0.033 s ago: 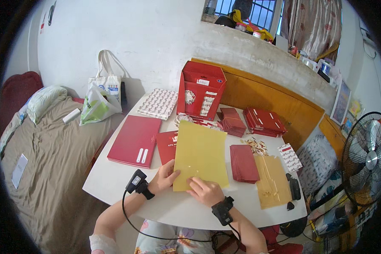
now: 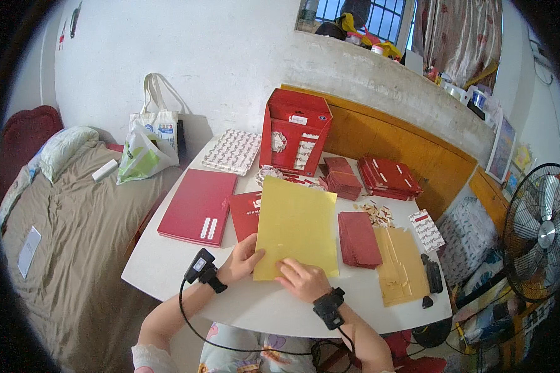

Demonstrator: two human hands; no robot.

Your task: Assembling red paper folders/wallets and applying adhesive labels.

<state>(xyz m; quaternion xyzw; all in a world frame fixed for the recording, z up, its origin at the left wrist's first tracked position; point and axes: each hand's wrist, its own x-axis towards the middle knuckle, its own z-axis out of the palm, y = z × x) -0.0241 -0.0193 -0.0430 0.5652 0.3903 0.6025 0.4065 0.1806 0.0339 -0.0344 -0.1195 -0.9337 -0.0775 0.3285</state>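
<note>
A yellow sheet (image 2: 296, 224) stands tilted up before me over the white table. My left hand (image 2: 239, 261) is closed on its lower left edge, thumb on the front. Low on the sheet's face rests my right hand (image 2: 302, 280), fingers bent and pressed together; what they pinch, if anything, is too small to make out. Tiny pale marks show on the sheet by those fingertips. Partly hidden behind the sheet lies a red printed card (image 2: 243, 214). A stack of flat dark red pieces (image 2: 358, 239) lies to its right.
The white table (image 2: 186, 273) also bears large red folders (image 2: 199, 205), a patterned white stack (image 2: 233, 151), an upright red box (image 2: 295, 133), more red stacks (image 2: 389, 178), small scraps (image 2: 378, 215) and a tan sheet (image 2: 401, 261). A fan (image 2: 544, 230) stands right; a bed (image 2: 74, 236) left.
The yellow sheet's right side has shifted slightly to the right. My right hand has moved a little; the left keeps its hold on the edge.
</note>
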